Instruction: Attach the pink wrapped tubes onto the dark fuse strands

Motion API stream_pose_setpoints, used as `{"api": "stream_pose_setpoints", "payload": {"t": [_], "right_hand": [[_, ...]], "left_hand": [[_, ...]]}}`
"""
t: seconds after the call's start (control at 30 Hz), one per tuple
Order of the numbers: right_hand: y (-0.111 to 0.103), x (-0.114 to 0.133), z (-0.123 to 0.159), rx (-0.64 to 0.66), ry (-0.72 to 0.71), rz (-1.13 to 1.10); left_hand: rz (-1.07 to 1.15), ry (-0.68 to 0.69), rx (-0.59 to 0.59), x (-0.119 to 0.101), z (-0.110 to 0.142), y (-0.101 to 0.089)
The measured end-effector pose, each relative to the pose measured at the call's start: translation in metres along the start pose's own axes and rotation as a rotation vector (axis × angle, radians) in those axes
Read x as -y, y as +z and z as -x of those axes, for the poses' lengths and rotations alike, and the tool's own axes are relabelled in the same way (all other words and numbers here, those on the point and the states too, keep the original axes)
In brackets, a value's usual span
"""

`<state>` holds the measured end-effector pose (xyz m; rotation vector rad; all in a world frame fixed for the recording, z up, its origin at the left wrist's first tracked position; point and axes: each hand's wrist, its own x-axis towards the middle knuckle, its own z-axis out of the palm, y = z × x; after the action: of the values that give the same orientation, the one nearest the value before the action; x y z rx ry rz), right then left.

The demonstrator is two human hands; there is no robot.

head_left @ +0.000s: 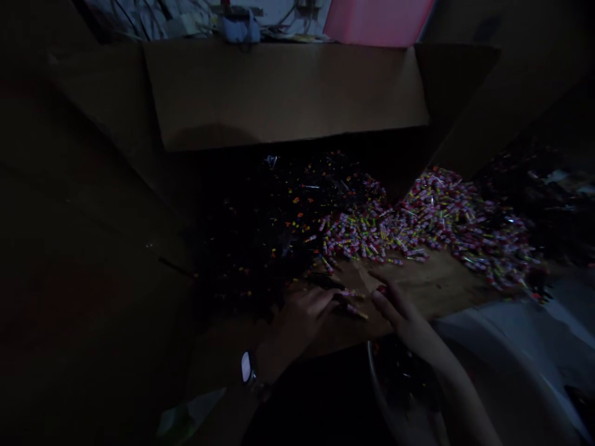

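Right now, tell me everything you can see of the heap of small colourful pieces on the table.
The heap of small colourful pieces shows many short, slim, tube-like bits, mostly pink and red with yellow-green touches; some glint like plastic. They lie loose at various angles, spread over the wood-like tabletop from the cardboard box rightward. The right hand is at its near side; contact is too dark to judge.

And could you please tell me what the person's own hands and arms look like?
Both are ungloved. The left hand has a wristwatch with a pale, rounded face and dark band. The right hand shows no watch, and its forearm is sleeveless. Shadow hides finer detail.
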<state>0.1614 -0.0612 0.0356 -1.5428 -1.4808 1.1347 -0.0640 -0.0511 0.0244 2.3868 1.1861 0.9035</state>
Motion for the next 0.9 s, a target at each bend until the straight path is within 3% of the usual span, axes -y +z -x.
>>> {"api": "stream_pose_setpoints", "payload": {"t": [0.1, 0.17, 0.3, 0.5, 0.73, 0.9], "right_hand": [[0.005, 0.021, 0.004, 0.187, -0.116, 0.01], [0.008, 0.029, 0.004, 0.233, -0.182, -0.021], [0.013, 0.033, 0.003, 0.187, -0.159, -0.138], [0.008, 0.038, 0.008, 0.177, -0.23, -0.115], [0.001, 0.043, 0.011, 0.184, -0.27, -0.033], [0.001, 0.045, 0.01, 0.229, -0.293, 0.056]], "left_hand": [[-0.034, -0.04, -0.017, -0.007, 0.0, -0.002], [-0.062, -0.016, -0.01, -0.012, 0.0, -0.005], [-0.102, 0.041, 0.024, -0.021, -0.002, -0.018], [-0.163, 0.053, 0.083, -0.031, -0.004, -0.033], [-0.203, 0.097, 0.09, -0.031, -0.005, -0.035], [-0.331, 0.215, 0.091, -0.028, -0.002, -0.033]]}}
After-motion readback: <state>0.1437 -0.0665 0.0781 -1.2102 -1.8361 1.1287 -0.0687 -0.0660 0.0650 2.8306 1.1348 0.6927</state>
